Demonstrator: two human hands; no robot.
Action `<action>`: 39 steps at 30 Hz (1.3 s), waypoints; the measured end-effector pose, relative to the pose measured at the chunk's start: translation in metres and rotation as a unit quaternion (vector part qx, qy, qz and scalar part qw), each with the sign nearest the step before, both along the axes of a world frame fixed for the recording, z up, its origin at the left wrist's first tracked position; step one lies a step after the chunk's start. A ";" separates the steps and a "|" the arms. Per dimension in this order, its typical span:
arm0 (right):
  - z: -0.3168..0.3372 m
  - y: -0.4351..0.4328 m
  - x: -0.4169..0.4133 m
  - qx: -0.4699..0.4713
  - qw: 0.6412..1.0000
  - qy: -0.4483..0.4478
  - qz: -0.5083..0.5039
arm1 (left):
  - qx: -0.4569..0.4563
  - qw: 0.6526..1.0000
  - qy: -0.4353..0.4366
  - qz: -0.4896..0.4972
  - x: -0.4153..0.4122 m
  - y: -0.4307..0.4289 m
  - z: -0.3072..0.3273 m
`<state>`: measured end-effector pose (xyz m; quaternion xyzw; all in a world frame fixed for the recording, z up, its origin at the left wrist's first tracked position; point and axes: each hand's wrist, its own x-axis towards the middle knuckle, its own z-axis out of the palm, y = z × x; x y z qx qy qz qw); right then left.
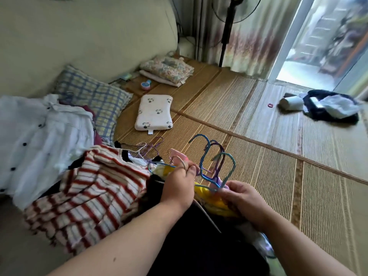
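A bunch of thin wire hangers (213,162), blue, teal and purple, stands hooks-up over my lap. My left hand (179,184) grips some of the hanger wires, along with a pale ring-shaped piece at its fingertips. My right hand (245,198) pinches the lower part of the hangers, over a yellow garment (217,202) bunched beneath them. A red-and-white striped garment (87,198) lies to the left of my hands. More loose hangers (149,150) lie on the mat just beyond it.
A white buttoned shirt (37,140) and a checked pillow (93,96) lie at the left against a beige cushion. On the woven mat (278,186) lie a small printed pillow (154,113), folded floral cloth (167,69), dark clothes (334,106) and a fan stand (226,34).
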<state>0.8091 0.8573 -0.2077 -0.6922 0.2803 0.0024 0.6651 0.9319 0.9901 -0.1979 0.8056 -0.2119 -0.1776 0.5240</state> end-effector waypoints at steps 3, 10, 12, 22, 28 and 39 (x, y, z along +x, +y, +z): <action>0.051 0.023 -0.007 -0.015 0.999 -0.047 0.016 | -0.020 0.999 -0.034 0.006 -0.013 0.021 0.057; 0.185 0.062 -0.026 -0.114 0.988 -0.101 0.023 | -0.103 0.994 -0.042 -0.002 -0.031 0.078 0.175; 0.226 0.068 -0.034 -0.126 0.983 -0.132 0.016 | -0.121 0.992 -0.025 -0.011 -0.040 0.095 0.190; 0.346 0.083 -0.053 -0.255 0.950 -0.180 0.004 | -0.261 0.963 -0.060 -0.027 -0.077 0.127 0.332; 0.372 0.094 -0.038 -0.217 0.957 -0.194 -0.004 | -0.249 0.963 -0.100 -0.029 -0.094 0.120 0.411; 0.393 0.119 -0.029 -0.194 0.945 -0.245 0.101 | -0.183 0.971 -0.151 0.006 -0.125 0.092 0.436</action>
